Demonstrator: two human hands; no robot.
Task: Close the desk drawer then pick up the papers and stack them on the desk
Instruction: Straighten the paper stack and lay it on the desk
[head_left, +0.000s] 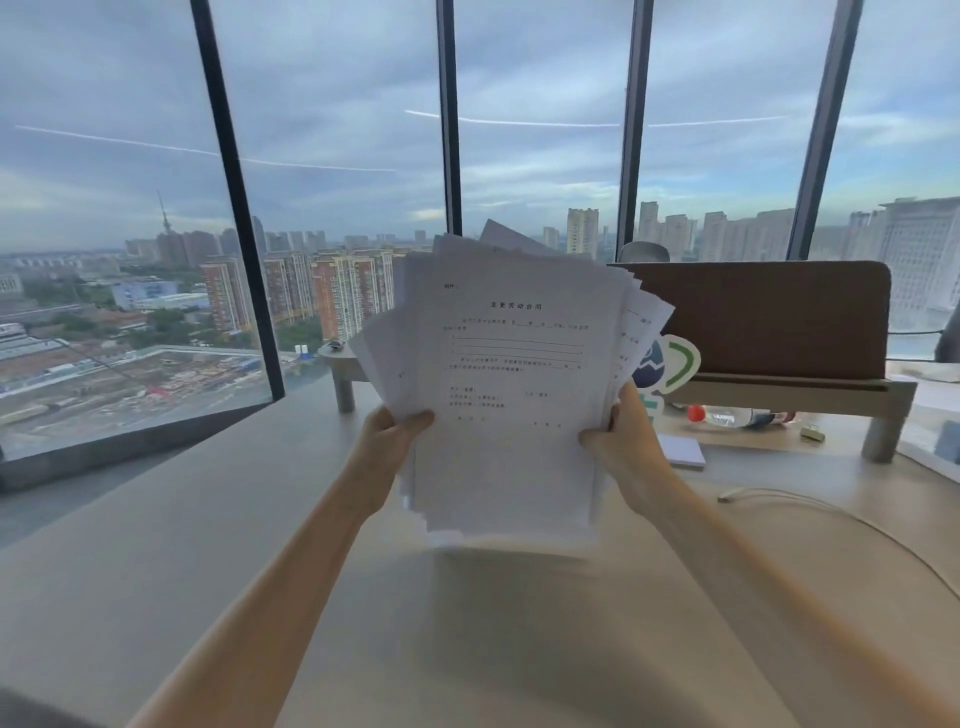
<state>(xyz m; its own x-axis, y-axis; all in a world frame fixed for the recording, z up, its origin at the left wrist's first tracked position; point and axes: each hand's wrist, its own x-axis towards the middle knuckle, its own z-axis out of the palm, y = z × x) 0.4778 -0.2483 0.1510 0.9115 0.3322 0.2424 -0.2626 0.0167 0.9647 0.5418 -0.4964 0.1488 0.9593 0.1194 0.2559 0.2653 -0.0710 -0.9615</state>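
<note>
A loose, fanned bundle of white printed papers stands upright above the light desk, its bottom edges close to the desktop or just touching it. My left hand grips the bundle's left edge, thumb in front. My right hand grips the right edge the same way. The sheets are uneven, with corners sticking out at the top and both sides. The desk drawer is out of view.
A brown divider panel on a raised shelf stands at the back right, with a white notepad, a red ball and a plastic bottle under it. A white cable curves across the right side. Large windows stand behind the desk.
</note>
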